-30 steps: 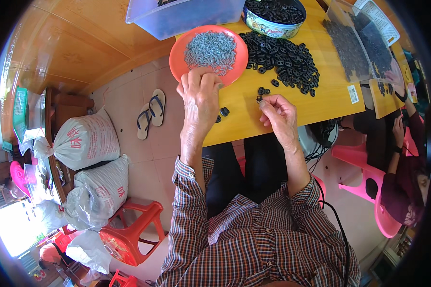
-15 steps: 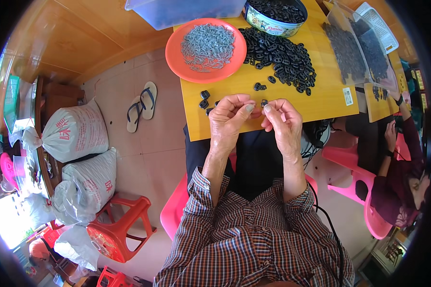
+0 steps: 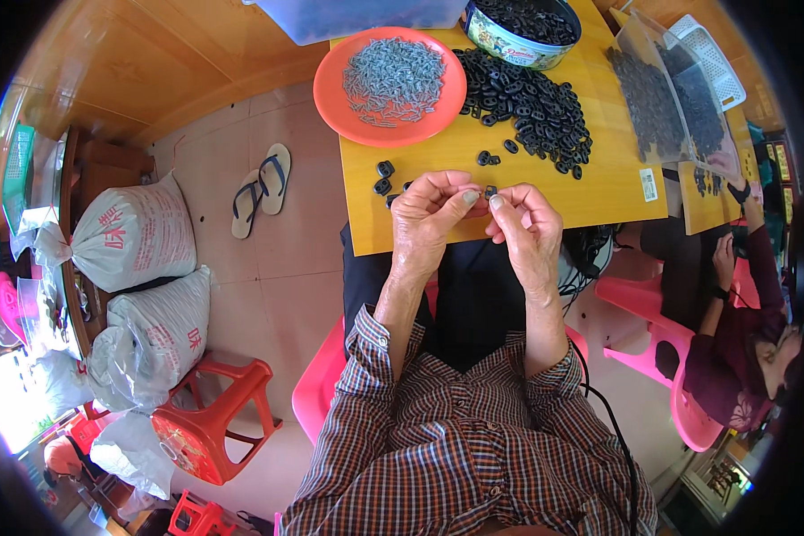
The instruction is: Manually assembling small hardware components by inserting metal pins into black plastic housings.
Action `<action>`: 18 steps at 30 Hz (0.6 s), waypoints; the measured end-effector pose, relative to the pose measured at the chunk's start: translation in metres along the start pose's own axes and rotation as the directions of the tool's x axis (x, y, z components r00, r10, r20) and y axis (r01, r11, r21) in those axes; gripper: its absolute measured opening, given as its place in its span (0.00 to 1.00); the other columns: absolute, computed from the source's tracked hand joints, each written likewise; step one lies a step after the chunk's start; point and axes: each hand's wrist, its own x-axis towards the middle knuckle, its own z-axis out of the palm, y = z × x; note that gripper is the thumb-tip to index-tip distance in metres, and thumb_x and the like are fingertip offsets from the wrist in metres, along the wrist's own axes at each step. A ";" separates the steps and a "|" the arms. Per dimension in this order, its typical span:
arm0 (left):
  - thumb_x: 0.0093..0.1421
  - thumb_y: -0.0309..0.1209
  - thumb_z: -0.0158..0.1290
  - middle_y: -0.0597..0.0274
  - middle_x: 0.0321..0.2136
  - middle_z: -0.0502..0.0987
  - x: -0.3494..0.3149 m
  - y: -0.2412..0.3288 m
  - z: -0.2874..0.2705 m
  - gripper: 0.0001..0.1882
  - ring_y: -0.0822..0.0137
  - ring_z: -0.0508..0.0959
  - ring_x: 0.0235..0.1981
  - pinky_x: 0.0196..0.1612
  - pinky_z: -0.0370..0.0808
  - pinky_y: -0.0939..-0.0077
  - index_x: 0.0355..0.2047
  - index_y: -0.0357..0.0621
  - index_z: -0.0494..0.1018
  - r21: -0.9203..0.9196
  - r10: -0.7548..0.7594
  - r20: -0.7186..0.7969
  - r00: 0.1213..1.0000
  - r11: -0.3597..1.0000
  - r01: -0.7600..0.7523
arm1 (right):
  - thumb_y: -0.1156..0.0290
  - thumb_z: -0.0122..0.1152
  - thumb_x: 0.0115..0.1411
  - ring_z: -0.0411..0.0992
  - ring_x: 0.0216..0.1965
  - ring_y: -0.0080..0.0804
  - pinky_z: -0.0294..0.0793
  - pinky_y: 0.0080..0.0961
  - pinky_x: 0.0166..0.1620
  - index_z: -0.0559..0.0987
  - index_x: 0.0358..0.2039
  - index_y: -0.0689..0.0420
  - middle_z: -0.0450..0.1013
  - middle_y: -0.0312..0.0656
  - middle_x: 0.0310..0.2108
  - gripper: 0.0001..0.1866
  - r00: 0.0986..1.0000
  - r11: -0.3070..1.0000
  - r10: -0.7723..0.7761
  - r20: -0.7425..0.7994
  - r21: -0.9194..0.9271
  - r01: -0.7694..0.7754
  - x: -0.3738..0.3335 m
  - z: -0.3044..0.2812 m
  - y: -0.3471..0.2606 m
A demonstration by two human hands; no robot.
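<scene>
Over the front edge of the yellow table my two hands nearly meet, fingertips close together. My right hand [image 3: 529, 230] pinches a small black plastic piece [image 3: 490, 191] between thumb and fingers. My left hand [image 3: 425, 219] is closed in a pinch right beside that piece; whatever is between its fingertips is too small to make out. A few black pieces [image 3: 383, 186] lie just beyond my left hand, partly covered by it. Past my fingers sit a few loose black pieces [image 3: 487, 158]. An orange plate [image 3: 329, 100] farther off bears many small grey metal pins [image 3: 393, 79].
A large heap of black plastic pieces [image 3: 536, 112] spreads beside the plate on the yellow table [image 3: 621, 201]. Behind it stand a round tin [image 3: 509, 46] and a clear bin [image 3: 657, 98]. A seated co-worker [image 3: 732, 330] is at right. Sandals [image 3: 275, 179], sacks and a red stool [image 3: 214, 420] lie left.
The view has shifted slightly. My hands keep nearly the same pose, fingertips still together around the small black piece.
</scene>
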 end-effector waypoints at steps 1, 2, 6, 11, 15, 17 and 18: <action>0.59 0.16 0.54 0.55 0.33 0.79 0.000 0.000 0.000 0.07 0.66 0.81 0.33 0.41 0.81 0.72 0.39 0.32 0.73 0.007 -0.001 -0.005 1.000 1.000 0.001 | 0.71 0.59 0.61 0.70 0.22 0.17 0.68 0.12 0.25 0.75 0.34 0.62 0.73 0.34 0.26 0.07 1.000 1.000 -0.005 0.000 -0.012 0.005 0.000 0.000 0.001; 0.59 0.16 0.54 0.55 0.33 0.79 0.000 -0.001 0.000 0.07 0.66 0.81 0.33 0.41 0.81 0.72 0.39 0.32 0.73 0.006 -0.001 -0.005 1.000 1.000 0.001 | 0.71 0.59 0.61 0.70 0.22 0.17 0.68 0.12 0.25 0.75 0.34 0.62 0.73 0.34 0.26 0.07 1.000 1.000 -0.005 0.000 -0.013 0.005 0.000 0.000 0.001; 0.59 0.17 0.54 0.56 0.33 0.80 0.000 -0.002 -0.003 0.07 0.66 0.81 0.33 0.40 0.81 0.74 0.38 0.32 0.74 0.017 0.008 -0.009 1.000 1.000 -0.008 | 0.71 0.60 0.61 0.70 0.22 0.17 0.68 0.12 0.25 0.76 0.34 0.62 0.73 0.34 0.26 0.07 1.000 1.000 -0.014 0.006 0.003 0.014 0.000 0.001 0.003; 0.58 0.17 0.55 0.56 0.32 0.80 0.000 -0.004 -0.002 0.07 0.67 0.81 0.33 0.41 0.81 0.74 0.38 0.33 0.74 0.011 0.009 -0.007 1.000 1.000 -0.009 | 0.70 0.60 0.61 0.70 0.22 0.17 0.68 0.12 0.25 0.76 0.34 0.62 0.73 0.33 0.25 0.07 1.000 1.000 -0.008 -0.004 -0.002 0.008 0.000 0.001 0.000; 0.58 0.17 0.55 0.56 0.33 0.80 0.001 -0.005 -0.003 0.08 0.67 0.81 0.33 0.40 0.81 0.75 0.39 0.32 0.74 0.037 0.023 -0.005 1.000 0.999 -0.023 | 0.70 0.61 0.61 0.70 0.22 0.16 0.68 0.12 0.25 0.76 0.34 0.61 0.72 0.33 0.25 0.08 1.000 0.999 -0.024 -0.006 -0.033 0.024 0.000 0.002 0.001; 0.58 0.17 0.55 0.56 0.33 0.80 0.001 -0.005 -0.003 0.08 0.68 0.81 0.33 0.40 0.81 0.75 0.39 0.32 0.74 0.048 0.033 -0.006 0.999 0.998 -0.033 | 0.70 0.61 0.61 0.70 0.22 0.16 0.68 0.12 0.25 0.76 0.34 0.61 0.73 0.33 0.25 0.08 1.000 0.999 -0.020 -0.007 -0.040 0.020 0.001 0.001 0.002; 0.58 0.17 0.55 0.56 0.33 0.80 0.001 -0.004 -0.003 0.08 0.68 0.81 0.33 0.40 0.80 0.75 0.39 0.32 0.74 0.045 0.026 -0.004 1.000 0.999 -0.025 | 0.70 0.61 0.61 0.70 0.22 0.16 0.68 0.12 0.25 0.76 0.34 0.61 0.73 0.33 0.25 0.08 1.000 0.998 -0.028 -0.005 -0.052 0.028 0.000 0.001 0.002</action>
